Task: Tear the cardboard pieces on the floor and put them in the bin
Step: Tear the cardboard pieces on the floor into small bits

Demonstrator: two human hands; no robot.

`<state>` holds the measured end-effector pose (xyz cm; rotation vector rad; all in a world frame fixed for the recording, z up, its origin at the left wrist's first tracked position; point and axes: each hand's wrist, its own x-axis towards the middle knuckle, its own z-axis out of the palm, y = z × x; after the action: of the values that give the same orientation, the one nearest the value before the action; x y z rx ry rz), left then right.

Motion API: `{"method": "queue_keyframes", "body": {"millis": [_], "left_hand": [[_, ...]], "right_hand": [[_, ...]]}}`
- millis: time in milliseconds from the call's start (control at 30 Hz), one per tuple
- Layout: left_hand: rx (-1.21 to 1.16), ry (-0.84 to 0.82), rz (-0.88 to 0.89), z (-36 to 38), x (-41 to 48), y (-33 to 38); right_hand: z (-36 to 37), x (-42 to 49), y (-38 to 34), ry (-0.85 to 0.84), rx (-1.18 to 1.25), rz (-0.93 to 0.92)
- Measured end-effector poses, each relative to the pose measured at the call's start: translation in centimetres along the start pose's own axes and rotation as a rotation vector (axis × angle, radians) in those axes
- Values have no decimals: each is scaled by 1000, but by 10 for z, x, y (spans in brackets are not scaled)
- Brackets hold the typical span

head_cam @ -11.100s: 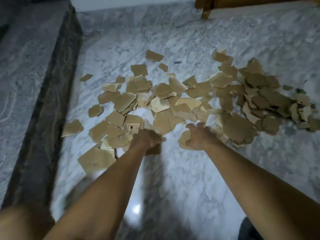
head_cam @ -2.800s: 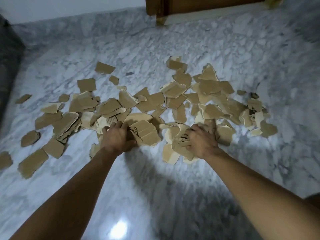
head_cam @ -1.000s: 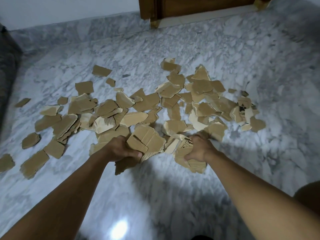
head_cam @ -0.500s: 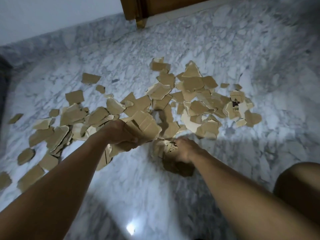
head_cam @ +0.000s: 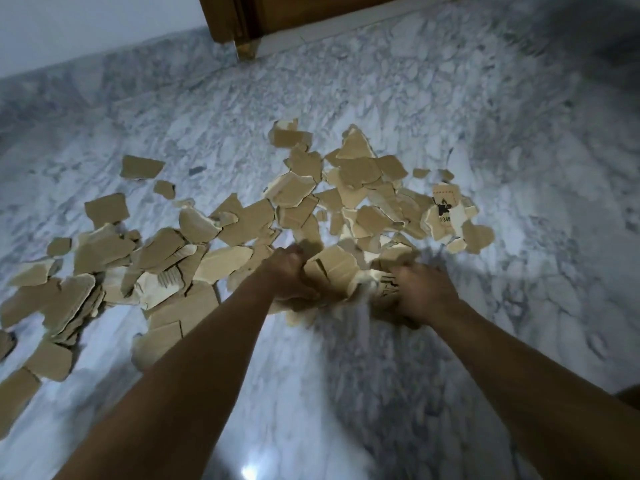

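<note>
Several torn brown cardboard pieces (head_cam: 242, 220) lie scattered across the grey marble floor (head_cam: 519, 168). My left hand (head_cam: 289, 277) is closed on a bunch of cardboard pieces (head_cam: 332, 268), lifted off the floor. Close beside it, my right hand (head_cam: 420, 294) grips another handful, one piece with black print (head_cam: 388, 284). The two handfuls almost touch between my hands. A printed piece (head_cam: 445, 209) lies at the right end of the heap. No bin is in view.
A wooden door frame (head_cam: 239, 22) stands at the back, with a white wall (head_cam: 86, 26) to its left. Loose pieces reach the left edge of the view (head_cam: 20, 393). My knee shows at the far right edge (head_cam: 628, 394).
Both hands gathered pieces off the floor, closed on them and lifted them. Since half a second ago the handfuls have come closer together and the view has shifted right.
</note>
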<state>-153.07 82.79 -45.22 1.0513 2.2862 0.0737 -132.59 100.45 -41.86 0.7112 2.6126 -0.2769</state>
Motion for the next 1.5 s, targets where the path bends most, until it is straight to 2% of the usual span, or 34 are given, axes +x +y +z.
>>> {"method": "queue_keyframes", "body": {"millis": [67, 167, 233, 367, 500, 600, 733, 833, 1067, 1233, 1300, 1367, 1433, 1500], "left_hand": [[54, 28, 16, 13, 10, 1], [62, 85, 30, 14, 14, 3], [58, 64, 69, 12, 10, 4], [24, 113, 101, 16, 3, 6], [-30, 130, 110, 22, 5, 8], [-88, 156, 72, 31, 0, 5], [-242, 157, 63, 37, -12, 3], [-395, 166, 5, 35, -18, 1], [-603, 236, -202, -5, -28, -38], [-592, 306, -217, -23, -57, -88], [-584, 273, -222, -26, -69, -101], [-571, 237, -221, -26, -81, -114], [-572, 221, -244, -22, -93, -129], [-596, 209, -299, -14, -107, -140]], "right_hand": [[5, -4, 4, 60, 53, -17], [0, 2, 11, 3, 84, 20], [-6, 8, 19, -55, 252, 121], [-15, 29, 31, 39, 570, 302], [4, 37, 23, 123, 646, 451], [14, 37, 15, 161, 600, 524], [9, 32, 1, 178, 440, 497], [7, 24, -6, 227, 407, 395], [-22, 23, 22, 173, 659, 268], [-27, 20, -24, -170, 532, 106], [-17, 22, -54, -262, 545, 102], [-1, 29, -85, -285, 670, 188], [13, 33, -118, -269, 752, 399], [26, 31, -150, -203, 735, 587]]}}
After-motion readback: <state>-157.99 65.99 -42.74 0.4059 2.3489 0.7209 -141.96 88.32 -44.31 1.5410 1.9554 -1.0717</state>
